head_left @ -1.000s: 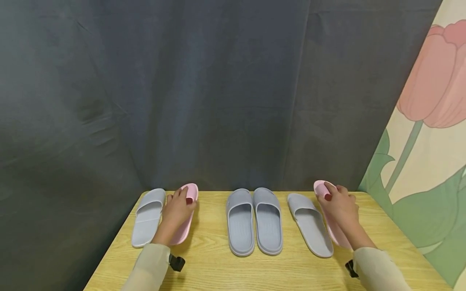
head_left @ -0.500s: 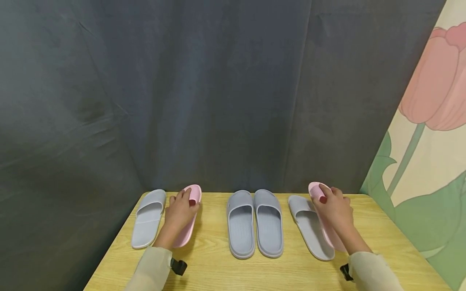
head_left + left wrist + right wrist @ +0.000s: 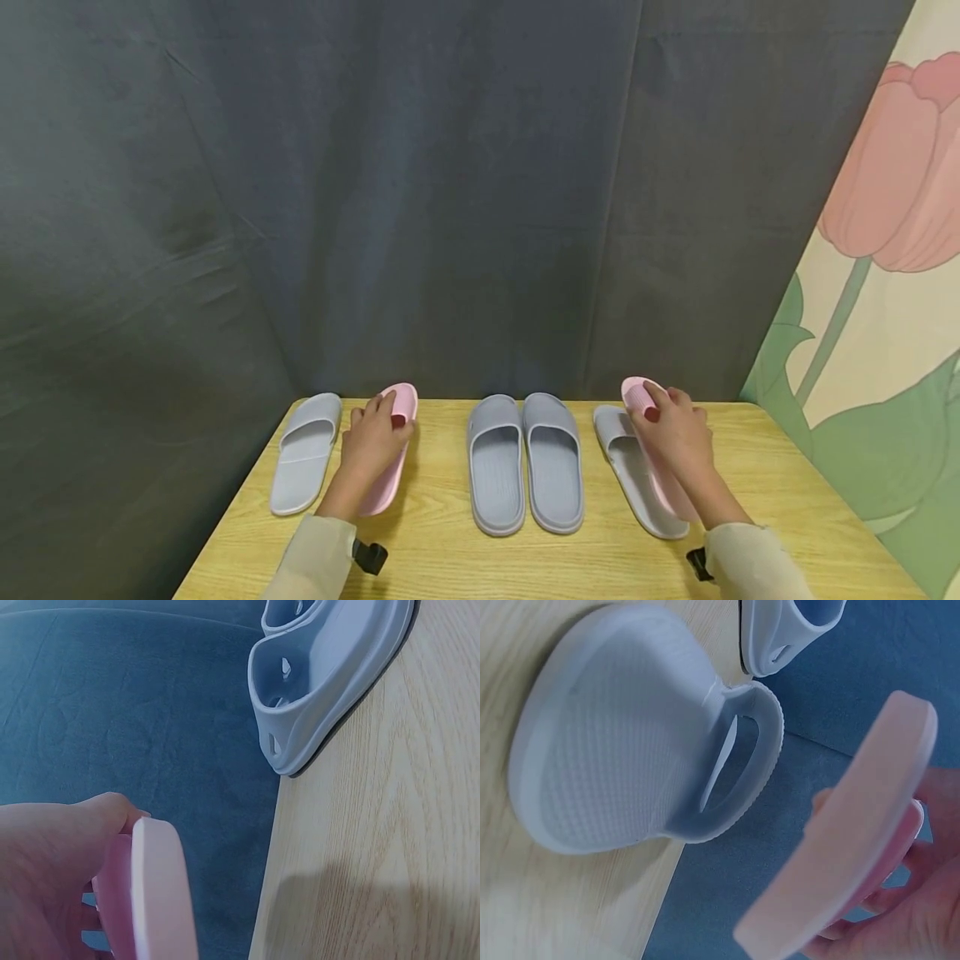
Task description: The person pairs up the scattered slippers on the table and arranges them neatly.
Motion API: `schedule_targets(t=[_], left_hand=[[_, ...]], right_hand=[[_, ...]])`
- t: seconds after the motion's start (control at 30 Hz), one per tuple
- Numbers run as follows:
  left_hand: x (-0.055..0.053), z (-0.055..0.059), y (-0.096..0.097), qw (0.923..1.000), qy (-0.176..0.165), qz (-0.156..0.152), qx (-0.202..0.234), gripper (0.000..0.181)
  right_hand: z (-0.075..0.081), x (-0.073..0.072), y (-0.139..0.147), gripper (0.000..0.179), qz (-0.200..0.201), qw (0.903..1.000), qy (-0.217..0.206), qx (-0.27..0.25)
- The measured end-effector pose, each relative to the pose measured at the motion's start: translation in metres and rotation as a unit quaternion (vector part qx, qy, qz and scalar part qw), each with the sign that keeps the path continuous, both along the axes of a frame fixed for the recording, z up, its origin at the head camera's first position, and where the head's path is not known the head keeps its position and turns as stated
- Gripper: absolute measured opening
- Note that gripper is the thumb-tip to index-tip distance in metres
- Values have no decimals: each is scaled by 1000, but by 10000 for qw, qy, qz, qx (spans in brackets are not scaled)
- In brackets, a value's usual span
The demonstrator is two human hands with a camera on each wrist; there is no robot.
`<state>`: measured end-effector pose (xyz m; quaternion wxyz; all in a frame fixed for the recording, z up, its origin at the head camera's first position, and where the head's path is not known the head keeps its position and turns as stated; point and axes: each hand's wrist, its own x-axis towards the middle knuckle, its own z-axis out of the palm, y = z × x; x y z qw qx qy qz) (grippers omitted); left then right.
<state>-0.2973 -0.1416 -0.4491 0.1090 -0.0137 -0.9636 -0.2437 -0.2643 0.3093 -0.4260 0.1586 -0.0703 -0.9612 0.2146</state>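
Clasping the left pink slipper [image 3: 390, 479] in the left grip [image 3: 372, 439], with fingers and thumb bent narrowly about it near the strap. Holding the right pink slipper [image 3: 666, 487] in much the same way in the right grip [image 3: 681, 435]. Nearest, along the bottom of the head view, pale sleeves [image 3: 311, 558] on both forearms, with a small black device [image 3: 369, 557] at each wrist. Beyond those, a wood-grained worktop [image 3: 427, 554]. On its left, the left pink slipper, toe pointing away. Near it, farther left, a light grey slipper [image 3: 302, 467] lying flat. On the right, the right pink slipper, slanting toe-leftward. Overlapping part of a grey slipper [image 3: 637, 487] in the head view, yet apart from it and raised in the right wrist view. Between both grips, mid-worktop, a close-set pair of bluish-grey slippers [image 3: 497, 471], with toes toward the back edge. Past that edge, a dark curtain [image 3: 450, 208] across most of the background. At far right, a cream wall painted with a pink tulip [image 3: 877, 167] and green leaves [image 3: 892, 433].
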Motion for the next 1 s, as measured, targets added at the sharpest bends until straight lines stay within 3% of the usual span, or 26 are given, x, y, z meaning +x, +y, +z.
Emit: schedule_targets(t=[1.0], left_hand=[[5, 1, 12, 9999, 56, -120, -41, 73]], right_hand=[[-1, -2, -26, 67, -8, 9996, -217, -159]])
